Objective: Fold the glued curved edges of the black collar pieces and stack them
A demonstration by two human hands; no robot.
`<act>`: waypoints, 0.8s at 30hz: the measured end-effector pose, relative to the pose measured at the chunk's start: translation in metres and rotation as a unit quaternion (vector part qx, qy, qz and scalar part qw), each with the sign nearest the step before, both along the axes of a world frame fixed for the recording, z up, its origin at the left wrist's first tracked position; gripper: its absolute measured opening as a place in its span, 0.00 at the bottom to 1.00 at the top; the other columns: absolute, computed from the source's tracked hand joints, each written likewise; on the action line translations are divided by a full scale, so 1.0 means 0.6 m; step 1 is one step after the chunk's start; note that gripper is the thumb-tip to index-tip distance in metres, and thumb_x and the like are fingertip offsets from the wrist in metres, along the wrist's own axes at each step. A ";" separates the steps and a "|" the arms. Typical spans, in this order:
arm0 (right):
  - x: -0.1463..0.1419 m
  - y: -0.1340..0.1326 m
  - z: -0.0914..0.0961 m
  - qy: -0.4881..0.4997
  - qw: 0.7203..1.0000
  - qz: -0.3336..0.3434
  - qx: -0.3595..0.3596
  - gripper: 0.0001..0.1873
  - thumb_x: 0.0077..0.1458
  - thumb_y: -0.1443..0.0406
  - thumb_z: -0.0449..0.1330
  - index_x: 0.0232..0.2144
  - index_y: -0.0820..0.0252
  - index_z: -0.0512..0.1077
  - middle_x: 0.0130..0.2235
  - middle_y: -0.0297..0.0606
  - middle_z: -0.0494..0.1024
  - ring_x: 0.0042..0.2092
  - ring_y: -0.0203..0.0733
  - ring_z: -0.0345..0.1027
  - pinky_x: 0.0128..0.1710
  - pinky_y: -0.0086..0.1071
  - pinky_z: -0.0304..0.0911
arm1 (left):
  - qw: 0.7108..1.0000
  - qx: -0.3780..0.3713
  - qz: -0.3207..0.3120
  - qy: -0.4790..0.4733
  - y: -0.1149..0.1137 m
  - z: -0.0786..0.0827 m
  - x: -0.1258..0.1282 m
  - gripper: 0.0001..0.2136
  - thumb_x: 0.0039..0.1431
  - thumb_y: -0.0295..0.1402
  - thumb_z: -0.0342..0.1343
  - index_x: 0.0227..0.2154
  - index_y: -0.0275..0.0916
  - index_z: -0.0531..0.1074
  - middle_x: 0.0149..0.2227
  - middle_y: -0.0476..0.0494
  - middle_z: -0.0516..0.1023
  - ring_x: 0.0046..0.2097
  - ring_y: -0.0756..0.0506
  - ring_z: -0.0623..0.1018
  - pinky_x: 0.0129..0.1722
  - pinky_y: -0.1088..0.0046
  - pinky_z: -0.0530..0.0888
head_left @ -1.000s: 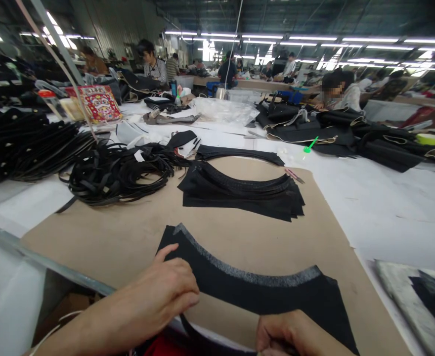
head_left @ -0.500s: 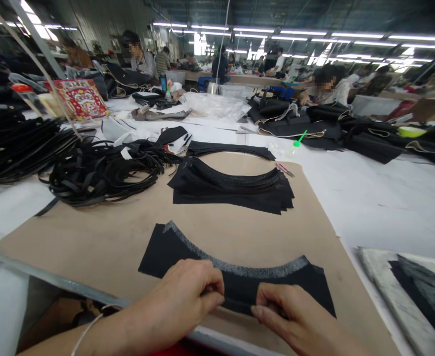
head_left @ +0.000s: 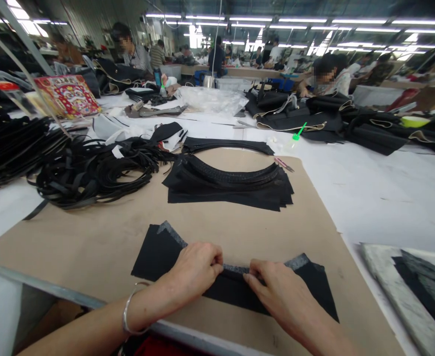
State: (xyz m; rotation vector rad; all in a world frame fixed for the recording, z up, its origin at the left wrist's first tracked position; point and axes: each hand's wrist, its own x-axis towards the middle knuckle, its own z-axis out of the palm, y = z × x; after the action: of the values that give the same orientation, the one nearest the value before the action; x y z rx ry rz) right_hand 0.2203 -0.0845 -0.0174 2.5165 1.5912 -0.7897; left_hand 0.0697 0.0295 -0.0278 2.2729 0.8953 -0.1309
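Note:
A curved black fabric piece (head_left: 236, 299) with a speckled grey strip along its concave edge lies flat on the brown board. My left hand (head_left: 198, 264) is closed, its thumb and fingers pinching that edge left of the middle. A short way to the right, my right hand (head_left: 279, 282) pinches the same edge. Between the two hands the grey strip (head_left: 236, 268) shows, and it also appears at both ends. The fingertips partly hide the edge they grip. Beyond the hands lies a stack of similar black pieces (head_left: 227, 190).
Coiled black straps (head_left: 91, 170) lie left, near a dark pile (head_left: 13, 148). Small pink-handled snips (head_left: 284, 164) rest by the stack. A green-tipped bottle (head_left: 297, 136) stands behind. At right is a pale slab (head_left: 384, 277) with black pieces. Co-workers sit farther back.
Both hands have moved away from me, from the near side of the fabric piece up to its curved grey edge. The fabric stays nearly in place; the camera view has shifted slightly.

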 end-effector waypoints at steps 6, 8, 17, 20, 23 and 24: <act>0.001 -0.001 -0.009 -0.007 1.000 0.006 0.003 0.13 0.60 0.63 0.53 0.27 0.56 0.73 0.29 0.39 0.79 0.35 0.49 0.75 0.26 0.32 0.43 | 1.000 0.003 0.006 0.005 0.002 -0.009 0.003 0.07 0.54 0.29 0.54 0.29 0.41 0.79 0.28 0.46 0.80 0.33 0.44 0.77 0.31 0.73 0.65; 0.001 -0.001 -0.011 -0.007 1.000 0.008 0.006 0.13 0.61 0.62 0.53 0.27 0.56 0.73 0.29 0.39 0.79 0.35 0.49 0.75 0.26 0.32 0.43 | 1.000 0.004 0.008 0.007 0.003 -0.013 0.004 0.07 0.53 0.29 0.55 0.29 0.41 0.79 0.29 0.46 0.80 0.33 0.44 0.77 0.32 0.73 0.66; 0.000 0.004 -0.018 -0.004 1.000 0.005 -0.002 0.13 0.61 0.62 0.53 0.28 0.55 0.74 0.29 0.39 0.79 0.34 0.48 0.75 0.26 0.32 0.46 | 1.000 -0.004 0.013 0.007 0.004 -0.020 0.005 0.07 0.53 0.29 0.56 0.29 0.40 0.79 0.29 0.46 0.80 0.34 0.44 0.78 0.32 0.72 0.66; 0.000 0.005 -0.018 -0.003 1.000 0.006 -0.003 0.13 0.61 0.63 0.53 0.28 0.55 0.74 0.29 0.39 0.80 0.35 0.48 0.75 0.27 0.32 0.47 | 1.000 -0.004 0.016 0.004 0.003 -0.019 0.005 0.07 0.52 0.29 0.55 0.29 0.40 0.79 0.29 0.46 0.80 0.33 0.44 0.77 0.31 0.73 0.65; -0.001 0.006 -0.017 -0.005 1.000 0.008 -0.004 0.13 0.61 0.63 0.52 0.29 0.56 0.74 0.30 0.40 0.80 0.35 0.48 0.75 0.26 0.32 0.47 | 1.000 -0.004 0.018 0.002 0.004 -0.019 0.005 0.07 0.52 0.28 0.55 0.29 0.40 0.79 0.29 0.46 0.80 0.33 0.44 0.77 0.31 0.72 0.64; -0.002 0.006 -0.017 -0.005 1.000 0.008 -0.003 0.13 0.61 0.63 0.52 0.29 0.56 0.74 0.30 0.40 0.80 0.35 0.48 0.75 0.26 0.32 0.47 | 1.000 -0.004 0.018 0.001 0.004 -0.019 0.005 0.07 0.52 0.28 0.54 0.29 0.40 0.78 0.29 0.46 0.80 0.33 0.44 0.77 0.31 0.72 0.64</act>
State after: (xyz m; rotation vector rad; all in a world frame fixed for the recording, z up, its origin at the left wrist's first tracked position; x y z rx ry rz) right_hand 0.2193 -0.0808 -0.0274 2.4968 1.6019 -0.7759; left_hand 0.0726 0.0319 -0.0394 2.2490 0.9354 -0.1198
